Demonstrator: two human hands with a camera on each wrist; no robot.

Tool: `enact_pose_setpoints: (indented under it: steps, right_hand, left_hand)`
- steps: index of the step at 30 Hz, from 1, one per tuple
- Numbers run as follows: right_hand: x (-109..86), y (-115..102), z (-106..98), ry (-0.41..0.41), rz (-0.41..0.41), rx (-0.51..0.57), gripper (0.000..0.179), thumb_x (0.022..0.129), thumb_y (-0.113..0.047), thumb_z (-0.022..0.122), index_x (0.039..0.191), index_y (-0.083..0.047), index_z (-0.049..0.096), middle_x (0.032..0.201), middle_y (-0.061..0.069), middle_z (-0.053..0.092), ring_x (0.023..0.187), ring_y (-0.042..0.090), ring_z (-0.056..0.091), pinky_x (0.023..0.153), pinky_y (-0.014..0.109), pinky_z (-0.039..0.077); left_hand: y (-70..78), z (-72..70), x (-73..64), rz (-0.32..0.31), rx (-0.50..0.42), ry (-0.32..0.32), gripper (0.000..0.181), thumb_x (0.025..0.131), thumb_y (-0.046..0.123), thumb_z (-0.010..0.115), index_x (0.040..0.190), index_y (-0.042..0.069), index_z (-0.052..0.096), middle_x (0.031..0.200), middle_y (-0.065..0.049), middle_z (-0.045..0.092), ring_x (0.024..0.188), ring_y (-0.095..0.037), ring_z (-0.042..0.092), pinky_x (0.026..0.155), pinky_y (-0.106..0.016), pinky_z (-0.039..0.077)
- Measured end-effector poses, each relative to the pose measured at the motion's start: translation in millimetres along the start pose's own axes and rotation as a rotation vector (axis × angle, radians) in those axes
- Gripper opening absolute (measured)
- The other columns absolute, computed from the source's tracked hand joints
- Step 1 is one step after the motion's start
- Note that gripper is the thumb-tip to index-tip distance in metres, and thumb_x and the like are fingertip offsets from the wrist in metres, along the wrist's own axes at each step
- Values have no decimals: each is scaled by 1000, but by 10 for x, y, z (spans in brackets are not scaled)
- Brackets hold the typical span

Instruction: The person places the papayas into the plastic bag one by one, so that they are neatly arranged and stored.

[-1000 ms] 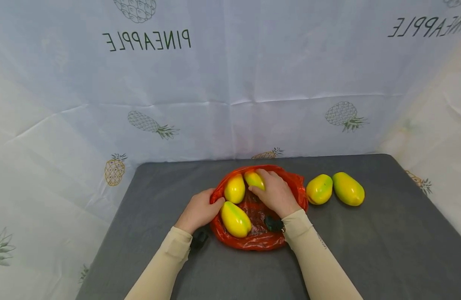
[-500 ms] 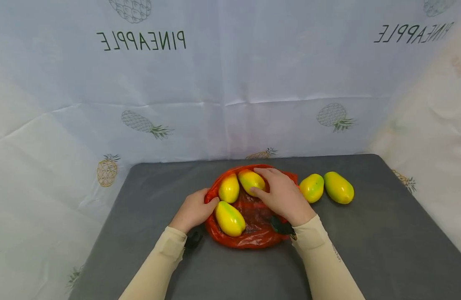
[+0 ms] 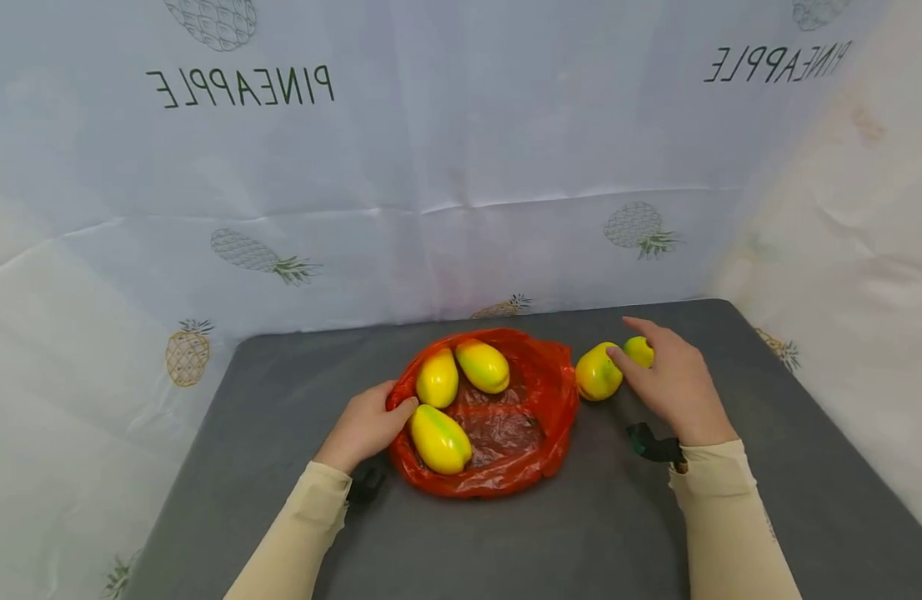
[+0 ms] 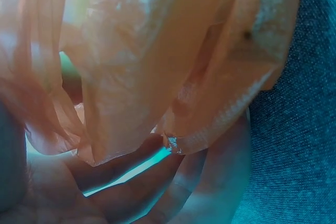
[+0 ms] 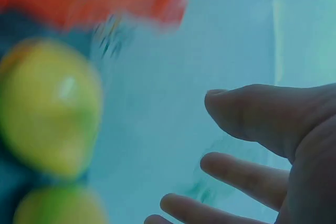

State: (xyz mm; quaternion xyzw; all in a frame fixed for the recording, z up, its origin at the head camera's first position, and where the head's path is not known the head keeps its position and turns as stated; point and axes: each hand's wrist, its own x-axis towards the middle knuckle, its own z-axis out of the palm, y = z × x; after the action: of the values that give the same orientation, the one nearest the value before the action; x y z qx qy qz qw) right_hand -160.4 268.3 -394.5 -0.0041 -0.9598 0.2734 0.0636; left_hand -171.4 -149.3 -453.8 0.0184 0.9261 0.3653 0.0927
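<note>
My left hand [image 3: 367, 423] holds the left rim of a red plastic bag [image 3: 506, 479], thumb over the edge. In the left wrist view, its fingers [image 4: 131, 192] lie against the thin, translucent plastic [image 4: 126, 93]. Inside the wide-mouthed bag lie three glossy yellow-green, mango-like fruits: one at the front [image 3: 440, 440], one at the left [image 3: 437, 379] and one at the back [image 3: 483, 367]. With fingers spread and nothing in it, my right hand [image 3: 674, 379] is above the table to the right. Near its thumb sits another such fruit [image 3: 598, 372]; a further fruit [image 3: 638, 351] is partly hidden behind the hand.
A dark grey table [image 3: 296, 367] carries everything. Behind it hangs a pale curtain [image 3: 431, 150] printed with pineapples. A black strap piece [image 3: 652, 444] hangs at the right wrist, and a dark device [image 3: 366, 486] is under the left one.
My right hand has let go of the back fruit inside the bag and moved right, over the fruits outside. The left hand keeps its hold on the rim. The head view has shifted right.
</note>
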Motion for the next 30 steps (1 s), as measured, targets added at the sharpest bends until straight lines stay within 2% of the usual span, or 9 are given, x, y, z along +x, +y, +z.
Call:
enact_pose_setpoints:
  steps: [5, 9, 17, 30]
  right_hand:
    - [97, 436, -25, -23, 65, -19, 77, 109, -55, 55, 165, -4, 40, 161, 37, 45, 140, 62, 46, 109, 79, 40]
    - [143, 615, -10, -69, 124, -40, 83, 109, -59, 51, 167, -2, 35, 161, 40, 41, 139, 65, 44, 108, 79, 40]
    - [163, 730, 27, -150, 174, -36, 90, 108, -64, 50, 169, -1, 28, 163, 42, 37, 142, 66, 40, 109, 80, 40]
    - [165, 765, 75, -161, 184, -15, 92, 106, -64, 53, 168, -1, 29, 162, 42, 38, 140, 65, 43, 108, 79, 42]
  left_hand:
    - [-31, -18, -10, -3, 11, 9, 47, 106, 42, 65, 141, 10, 67, 124, -9, 76, 95, -21, 70, 91, -44, 62]
    - [-27, -28, -15, -4, 18, 10, 49, 106, 43, 65, 142, 10, 66, 124, -9, 76, 94, -21, 69, 89, -43, 61]
    - [-3, -31, -13, -5, 17, 4, 52, 106, 45, 65, 144, 10, 65, 127, -9, 76, 96, -20, 70, 91, -44, 62]
    - [9, -17, 2, -3, 1, 10, 51, 106, 46, 65, 144, 12, 66, 128, -8, 76, 97, -20, 70, 92, -44, 62]
